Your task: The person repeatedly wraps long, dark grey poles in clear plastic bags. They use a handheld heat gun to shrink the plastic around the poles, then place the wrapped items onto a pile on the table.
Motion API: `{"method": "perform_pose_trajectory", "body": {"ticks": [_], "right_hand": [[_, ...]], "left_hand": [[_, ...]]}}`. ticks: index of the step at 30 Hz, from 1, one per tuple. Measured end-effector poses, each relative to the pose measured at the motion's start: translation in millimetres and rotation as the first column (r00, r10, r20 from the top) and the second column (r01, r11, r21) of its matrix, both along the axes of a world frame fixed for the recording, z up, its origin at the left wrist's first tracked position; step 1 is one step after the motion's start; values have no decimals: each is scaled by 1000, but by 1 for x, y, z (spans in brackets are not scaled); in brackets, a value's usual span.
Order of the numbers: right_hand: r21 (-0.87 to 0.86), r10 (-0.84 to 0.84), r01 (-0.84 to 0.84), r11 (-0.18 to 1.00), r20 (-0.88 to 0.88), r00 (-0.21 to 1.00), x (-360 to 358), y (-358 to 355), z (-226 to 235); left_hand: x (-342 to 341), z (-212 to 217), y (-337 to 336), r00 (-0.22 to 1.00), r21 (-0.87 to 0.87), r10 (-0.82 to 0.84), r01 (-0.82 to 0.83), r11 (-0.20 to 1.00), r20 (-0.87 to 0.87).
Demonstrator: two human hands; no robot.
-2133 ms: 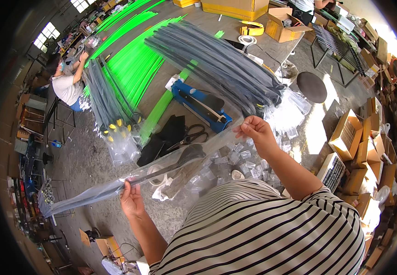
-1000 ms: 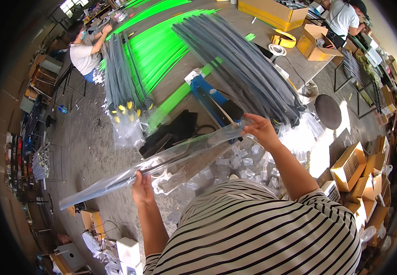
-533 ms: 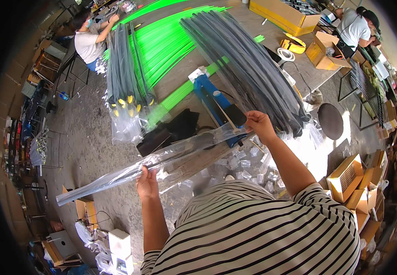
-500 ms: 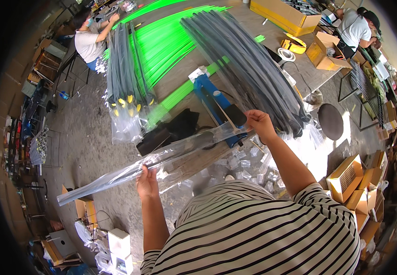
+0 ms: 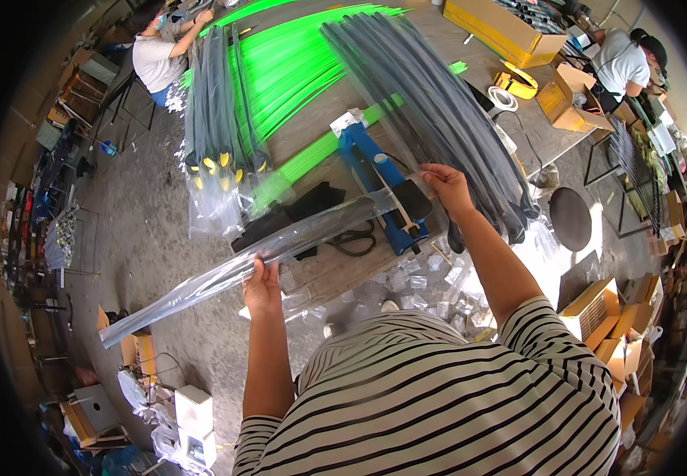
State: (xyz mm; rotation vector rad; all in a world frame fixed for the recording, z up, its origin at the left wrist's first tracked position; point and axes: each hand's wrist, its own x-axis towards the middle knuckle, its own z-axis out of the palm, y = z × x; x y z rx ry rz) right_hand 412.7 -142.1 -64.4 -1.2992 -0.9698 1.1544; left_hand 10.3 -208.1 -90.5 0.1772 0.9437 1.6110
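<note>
I hold a long clear plastic sleeve (image 5: 224,274) with dark grey rods inside, level across my front above the edge of a wooden table (image 5: 343,266). My left hand (image 5: 261,284) grips it around the middle. My right hand (image 5: 446,189) pinches its right end, just over a blue sealing tool (image 5: 375,170). The sleeve's left end hangs out over the concrete floor. Black scissors (image 5: 351,240) lie on the table under the sleeve.
On the table lie a fan of bagged grey rods (image 5: 431,103), bright green rods (image 5: 288,67) and another grey bundle with yellow tips (image 5: 216,103). A seated person (image 5: 161,55) works far left, another (image 5: 625,59) far right. Cardboard boxes (image 5: 597,309) and a round stool (image 5: 572,218) stand to my right.
The sleeve has lifted and shifted right, its right end now over the blue tool. My view has tipped further over the table; both hands keep their hold.
</note>
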Motion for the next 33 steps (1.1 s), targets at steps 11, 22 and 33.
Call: {"method": "perform_pose_trajectory", "body": {"ticks": [11,22,33], "right_hand": [[68,-63,61,996,33,997,14,8,-7],[242,-183,-386,890,966,184,-31,-46,45],[24,18,-463,886,996,86,-52,-43,22]], "left_hand": [[12,-8,5,1000,64,-10,11,998,-14],[16,-6,-4,1000,114,-14,16,993,-20],[11,-16,-4,997,149,-63,70,986,-54]]}}
